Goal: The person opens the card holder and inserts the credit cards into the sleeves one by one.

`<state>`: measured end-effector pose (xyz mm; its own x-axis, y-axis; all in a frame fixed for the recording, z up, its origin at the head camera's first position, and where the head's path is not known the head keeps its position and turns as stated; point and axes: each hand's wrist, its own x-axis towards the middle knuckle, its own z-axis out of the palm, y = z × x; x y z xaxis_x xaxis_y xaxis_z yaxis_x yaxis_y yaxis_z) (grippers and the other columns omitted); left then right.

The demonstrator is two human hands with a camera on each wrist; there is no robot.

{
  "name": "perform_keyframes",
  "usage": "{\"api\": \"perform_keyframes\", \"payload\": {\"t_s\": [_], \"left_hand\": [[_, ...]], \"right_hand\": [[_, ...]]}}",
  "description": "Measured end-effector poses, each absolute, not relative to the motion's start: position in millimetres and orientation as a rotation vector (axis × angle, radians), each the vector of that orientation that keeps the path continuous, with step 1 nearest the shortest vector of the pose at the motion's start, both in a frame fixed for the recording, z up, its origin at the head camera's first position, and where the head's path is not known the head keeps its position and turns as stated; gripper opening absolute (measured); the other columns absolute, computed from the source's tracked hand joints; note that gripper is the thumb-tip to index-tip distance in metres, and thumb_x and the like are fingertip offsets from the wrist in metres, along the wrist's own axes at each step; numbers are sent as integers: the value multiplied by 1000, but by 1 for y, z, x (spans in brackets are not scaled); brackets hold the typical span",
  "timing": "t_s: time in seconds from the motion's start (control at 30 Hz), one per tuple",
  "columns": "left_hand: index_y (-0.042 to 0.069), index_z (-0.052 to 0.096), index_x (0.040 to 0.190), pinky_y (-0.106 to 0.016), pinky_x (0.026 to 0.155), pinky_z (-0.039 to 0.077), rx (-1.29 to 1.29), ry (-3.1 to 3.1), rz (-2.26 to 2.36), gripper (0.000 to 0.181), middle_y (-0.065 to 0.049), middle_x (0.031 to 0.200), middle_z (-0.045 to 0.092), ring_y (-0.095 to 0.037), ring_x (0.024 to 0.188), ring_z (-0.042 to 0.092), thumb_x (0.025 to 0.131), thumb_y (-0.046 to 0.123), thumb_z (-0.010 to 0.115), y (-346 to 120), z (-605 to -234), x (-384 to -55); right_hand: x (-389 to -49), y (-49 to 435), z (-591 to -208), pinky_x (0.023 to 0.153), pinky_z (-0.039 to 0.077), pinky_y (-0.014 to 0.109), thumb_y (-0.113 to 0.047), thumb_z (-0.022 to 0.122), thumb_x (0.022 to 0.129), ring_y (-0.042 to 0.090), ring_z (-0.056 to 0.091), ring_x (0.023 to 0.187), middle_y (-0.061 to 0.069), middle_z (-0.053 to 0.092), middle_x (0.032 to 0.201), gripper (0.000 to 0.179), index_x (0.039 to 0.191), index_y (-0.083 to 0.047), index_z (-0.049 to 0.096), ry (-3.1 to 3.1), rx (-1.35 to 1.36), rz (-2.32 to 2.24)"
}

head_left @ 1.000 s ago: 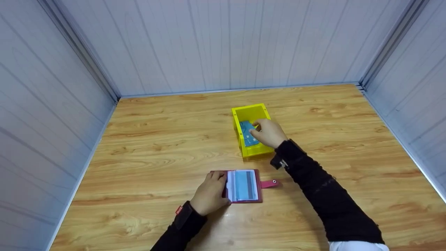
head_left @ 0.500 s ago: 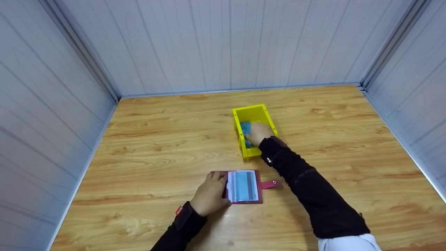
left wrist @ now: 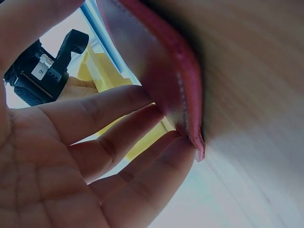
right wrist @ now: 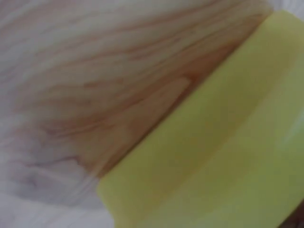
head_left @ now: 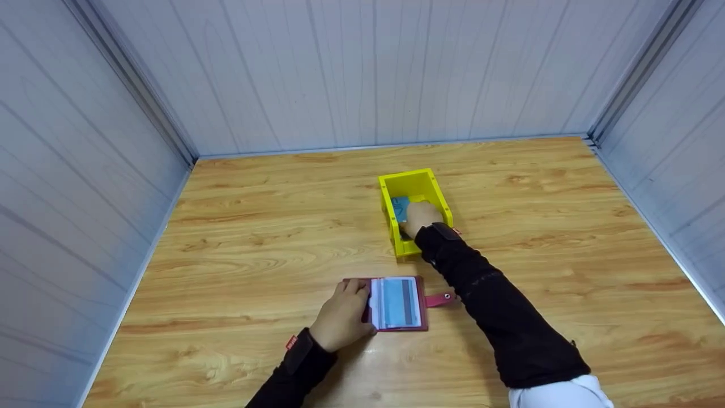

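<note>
Fingers (left wrist: 147,183) of the left hand (head_left: 338,322), slightly parted, are holding the cover of an open red leather-look card holder (head_left: 423,309) lying on the wood-grain tabletop (head_left: 272,226); the right hand (head_left: 422,215) is hiding its fingers inside a yellow plastic bin (head_left: 405,184), beside a flat blue card (head_left: 400,207), so I cannot tell their grip. I am judging the holder light and bendy, the card stiff and slippery, both best taken by the edges.

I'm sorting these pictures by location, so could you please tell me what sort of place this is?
Probably a small partitioned work booth, judging by the pale panelled walls enclosing three sides of a wood-grain surface, with a yellow bin and an open red card holder on it.
</note>
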<state>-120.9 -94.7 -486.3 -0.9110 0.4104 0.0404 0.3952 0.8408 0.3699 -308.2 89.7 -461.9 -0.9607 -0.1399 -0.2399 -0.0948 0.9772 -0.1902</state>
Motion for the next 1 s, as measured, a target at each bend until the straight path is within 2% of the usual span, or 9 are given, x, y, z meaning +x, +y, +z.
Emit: {"api": "perform_keyframes", "payload": {"t_s": [0.17,0.33,0.5,0.73,0.93,1.0], "left_hand": [[-8,59,128,-43,99,49,636,2971,586,72,-16,127,57,-37,118,51,66,20,84,-94,-487,-121],[-8,58,128,-43,100,49,623,2970,584,73,-17,128,56,-36,119,50,67,21,84,-94,-487,-121],[-9,59,127,-43,101,48,643,2983,577,72,-16,126,57,-36,118,51,66,21,83,-94,-488,-121],[-9,58,129,-42,101,48,669,2984,566,73,-18,127,57,-36,118,51,68,22,83,-94,-488,-122],[-6,62,122,-40,95,50,686,2999,574,67,-15,123,57,-35,115,52,65,21,84,-93,-490,-123],[-5,62,122,-40,95,51,689,3003,576,67,-15,123,57,-35,114,52,64,21,85,-92,-491,-124]], "right_hand": [[-311,91,-466,85,53,41,-36,55,98,27,62,94,16,69,105,42,109,2,68,2882,-133,-308],[-311,88,-467,83,54,42,-37,57,98,28,64,94,15,69,102,40,102,1,69,2925,-118,-291],[-311,87,-467,87,54,44,-33,59,96,30,63,100,17,68,107,36,106,1,67,2947,-101,-289],[-314,90,-466,88,53,45,-24,54,96,31,63,100,18,67,108,28,100,1,67,2917,-86,-368],[-315,94,-466,90,53,49,-24,58,93,36,59,109,23,61,118,31,108,2,65,2893,-72,-430],[-315,95,-466,93,51,49,-23,57,93,36,57,112,23,60,118,30,106,3,64,2882,-78,-465]]}}
